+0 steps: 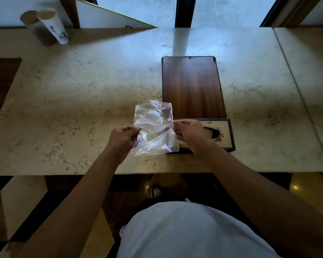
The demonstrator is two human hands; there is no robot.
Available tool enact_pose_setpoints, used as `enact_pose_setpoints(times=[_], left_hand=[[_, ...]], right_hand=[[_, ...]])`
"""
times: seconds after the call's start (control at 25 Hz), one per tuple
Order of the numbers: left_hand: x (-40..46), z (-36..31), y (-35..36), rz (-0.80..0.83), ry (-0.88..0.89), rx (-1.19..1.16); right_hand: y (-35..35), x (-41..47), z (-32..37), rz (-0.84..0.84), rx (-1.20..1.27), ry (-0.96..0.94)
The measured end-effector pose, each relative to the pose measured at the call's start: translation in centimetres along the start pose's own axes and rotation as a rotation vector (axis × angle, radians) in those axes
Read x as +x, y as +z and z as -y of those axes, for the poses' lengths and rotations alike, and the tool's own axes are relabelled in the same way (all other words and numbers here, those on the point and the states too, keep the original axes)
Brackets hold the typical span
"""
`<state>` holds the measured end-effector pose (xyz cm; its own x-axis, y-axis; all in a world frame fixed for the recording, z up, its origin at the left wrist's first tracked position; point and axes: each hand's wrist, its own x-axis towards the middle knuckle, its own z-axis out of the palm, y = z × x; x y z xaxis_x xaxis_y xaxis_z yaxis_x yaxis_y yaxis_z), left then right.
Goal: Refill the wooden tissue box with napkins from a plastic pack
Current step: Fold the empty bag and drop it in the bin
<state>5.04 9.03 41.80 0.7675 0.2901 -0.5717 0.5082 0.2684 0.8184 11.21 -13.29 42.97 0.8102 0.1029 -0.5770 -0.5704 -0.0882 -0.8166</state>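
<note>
Both hands' fingers [136, 130] pinched on empty plastic pack [153, 125] edges, above counter [73, 94].

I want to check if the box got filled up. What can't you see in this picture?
From the head camera:
- Napkins inside the wooden tissue box: its top covers them, and the right hand hides part of the slot.
- The box's left end: behind the plastic pack and right hand.
- The left hand fingertips: tucked behind the plastic.
- The print on the paper cup: too small, dim.
</note>
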Motion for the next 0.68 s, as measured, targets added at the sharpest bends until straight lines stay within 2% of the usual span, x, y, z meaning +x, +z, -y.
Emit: enact_pose_setpoints(times=[0.2,0.32,0.4,0.56,0.68], left_hand=[[-1.9,0.5,4.7,0.055,0.025,-0.033],[-2.7,0.4,6.8,0.079,0.032,-0.055],[-3.0,0.2,7.9,0.089,0.029,-0.059],[-3.4,0.1,9.2,0.122,0.014,-0.062],[-3.5,-0.2,10.0,0.123,-0.013,-0.098]], right_hand=[[-5.2,-0.8,0.5,0.031,0.113,0.035],[-7.1,-1.3,1.1,0.029,0.213,0.148],[-8.5,-1.5,1.1,0.069,0.179,0.167],[-10.4,-2.3,0.7,0.155,0.090,0.087],[-11.1,-2.5,0.7,0.104,0.201,-0.021]])
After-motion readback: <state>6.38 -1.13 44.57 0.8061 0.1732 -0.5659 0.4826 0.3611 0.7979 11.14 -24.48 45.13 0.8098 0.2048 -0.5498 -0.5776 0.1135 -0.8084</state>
